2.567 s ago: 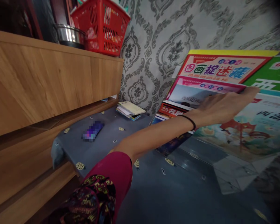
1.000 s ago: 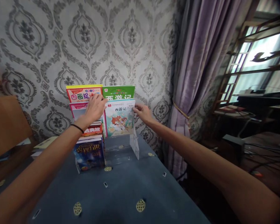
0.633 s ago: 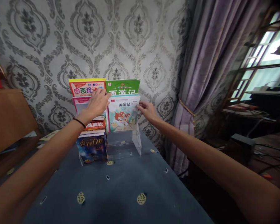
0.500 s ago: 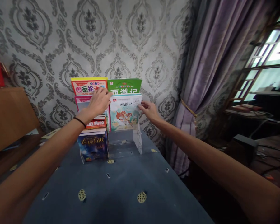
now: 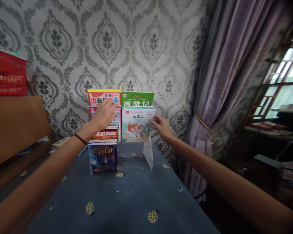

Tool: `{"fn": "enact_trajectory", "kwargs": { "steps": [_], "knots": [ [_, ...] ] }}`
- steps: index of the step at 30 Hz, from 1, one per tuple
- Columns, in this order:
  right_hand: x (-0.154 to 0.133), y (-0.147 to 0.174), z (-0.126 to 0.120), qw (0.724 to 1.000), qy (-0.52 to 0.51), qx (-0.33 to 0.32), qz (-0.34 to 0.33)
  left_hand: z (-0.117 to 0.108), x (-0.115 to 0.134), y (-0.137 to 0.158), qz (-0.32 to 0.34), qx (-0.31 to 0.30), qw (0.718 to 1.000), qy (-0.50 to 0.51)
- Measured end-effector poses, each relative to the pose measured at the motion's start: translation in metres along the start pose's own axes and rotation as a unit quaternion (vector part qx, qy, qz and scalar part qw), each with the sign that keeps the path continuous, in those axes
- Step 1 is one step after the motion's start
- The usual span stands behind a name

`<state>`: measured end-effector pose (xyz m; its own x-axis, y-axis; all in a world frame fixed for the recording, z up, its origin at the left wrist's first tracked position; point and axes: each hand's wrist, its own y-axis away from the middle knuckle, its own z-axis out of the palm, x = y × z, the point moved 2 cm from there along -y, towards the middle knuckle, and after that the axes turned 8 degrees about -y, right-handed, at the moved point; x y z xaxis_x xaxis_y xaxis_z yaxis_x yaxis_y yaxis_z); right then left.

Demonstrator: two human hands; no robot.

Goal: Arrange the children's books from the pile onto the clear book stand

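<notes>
A white picture-covered book (image 5: 136, 130) stands upright in the clear display rack (image 5: 149, 152), in front of a green book (image 5: 138, 98). The thumb and fingers of my right hand (image 5: 161, 126) close on its right edge. Beside its left edge, my left hand (image 5: 104, 114) is open with fingers bent loosely, in front of a pink-edged book (image 5: 119, 126); contact there is unclear. Behind that hand rises a yellow-topped book (image 5: 104, 94). Lower on the left of the rack are a red-orange book (image 5: 106, 134) and a dark blue book (image 5: 103, 158).
A dark blue patterned cloth (image 5: 127, 204) covers the table. On the left, a red basket (image 5: 7, 73) rests on a brown wooden cabinet (image 5: 17, 126), with some papers (image 5: 61, 142) near it. A tied purple curtain (image 5: 205, 97) hangs at the right.
The view has shifted, so the rack appears lower and further right. My left hand has drawn back from the white book's upper left corner. My right hand stays at its right edge.
</notes>
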<state>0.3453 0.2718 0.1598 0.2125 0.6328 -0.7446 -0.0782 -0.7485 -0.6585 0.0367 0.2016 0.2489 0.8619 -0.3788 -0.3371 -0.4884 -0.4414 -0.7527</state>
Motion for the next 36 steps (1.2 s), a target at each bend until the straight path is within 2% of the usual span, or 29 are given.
{"fn": "enact_trajectory", "kwargs": {
  "steps": [4, 6, 8, 9, 12, 14, 17, 20, 24, 29, 36],
  "knots": [
    [0.004, 0.022, 0.002, 0.997, -0.038, 0.058, 0.040, -0.014, 0.000, 0.046, -0.063, 0.001, 0.997, 0.053],
    [0.010, 0.045, 0.007, 0.993, -0.044, 0.104, 0.041, -0.017, 0.009, 0.082, -0.091, -0.015, 0.992, 0.090],
    [0.016, 0.076, 0.020, 0.993, -0.042, 0.097, 0.051, -0.015, 0.021, 0.123, -0.116, -0.029, 0.985, 0.123],
    [0.019, 0.095, 0.029, 0.994, -0.044, 0.078, 0.059, -0.012, 0.026, 0.145, -0.134, -0.035, 0.981, 0.133],
    [0.021, 0.158, 0.064, 0.995, -0.034, -0.052, 0.076, 0.006, 0.027, 0.206, -0.213, -0.054, 0.966, 0.133],
    [0.018, 0.198, 0.091, 0.983, -0.046, -0.144, 0.105, 0.025, 0.011, 0.238, -0.264, -0.096, 0.954, 0.103],
    [0.007, 0.241, 0.130, 0.959, -0.050, -0.241, 0.138, 0.055, -0.030, 0.267, -0.348, -0.221, 0.911, 0.008],
    [-0.005, 0.264, 0.161, 0.936, -0.045, -0.323, 0.137, 0.078, -0.072, 0.276, -0.388, -0.270, 0.880, -0.038],
    [-0.009, 0.279, 0.183, 0.921, -0.036, -0.370, 0.120, 0.104, -0.106, 0.271, -0.388, -0.295, 0.871, -0.061],
    [0.006, 0.285, 0.188, 0.912, -0.045, -0.378, 0.150, 0.136, -0.119, 0.256, -0.360, -0.325, 0.872, -0.064],
    [0.016, 0.283, 0.186, 0.904, -0.034, -0.382, 0.187, 0.164, -0.131, 0.251, -0.363, -0.372, 0.851, -0.073]
  ]
}}
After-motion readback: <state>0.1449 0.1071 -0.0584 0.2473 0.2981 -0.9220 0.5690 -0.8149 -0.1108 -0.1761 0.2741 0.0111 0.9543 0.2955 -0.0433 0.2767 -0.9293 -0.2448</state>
